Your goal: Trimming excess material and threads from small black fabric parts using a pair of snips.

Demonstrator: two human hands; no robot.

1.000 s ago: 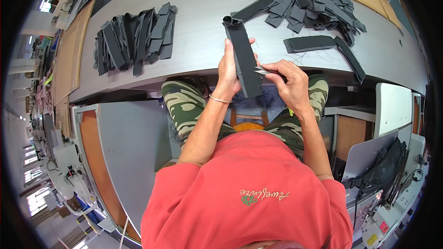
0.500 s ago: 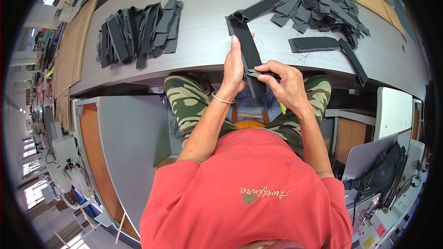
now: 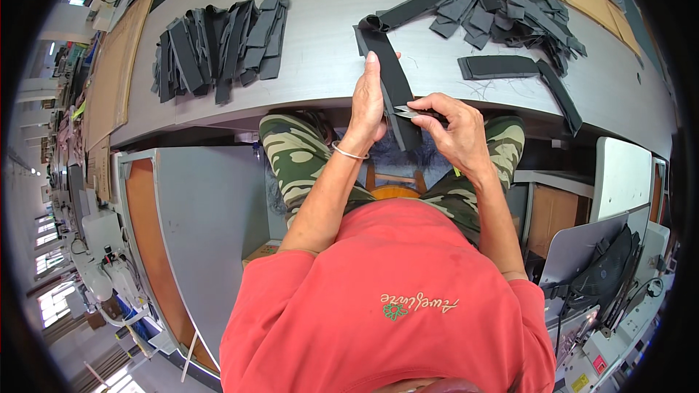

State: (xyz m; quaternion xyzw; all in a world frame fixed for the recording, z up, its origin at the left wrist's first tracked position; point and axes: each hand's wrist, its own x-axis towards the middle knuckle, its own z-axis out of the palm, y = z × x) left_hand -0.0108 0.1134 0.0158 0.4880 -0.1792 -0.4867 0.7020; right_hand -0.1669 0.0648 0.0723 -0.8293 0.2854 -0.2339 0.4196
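My left hand (image 3: pixel 369 100) is closed around the side of a dark grey fabric strip (image 3: pixel 394 76), thumb up along its edge. The strip hangs over the table's front edge, and its far end folds over and joins another strip (image 3: pixel 411 9) running toward a heap. My right hand (image 3: pixel 457 131) pinches small metal thread snips (image 3: pixel 405 111), whose pointed blades lie against the strip near its lower part. Most of the snips' body is hidden in my right fingers.
On the table (image 3: pixel 320 51), a row of stacked strips (image 3: pixel 218 47) lies at left and a tangled strip heap (image 3: pixel 502 4) at far right. Two joined strips (image 3: pixel 499 68) lie at right, one reaching the front edge. Cardboard sheets (image 3: pixel 120 73) stand at the left side; a grey cabinet panel (image 3: pixel 207 211) is below.
The snips' blades have shifted slightly up along the strip and look a little more spread. My left hand keeps its hold on the strip, almost unmoved.
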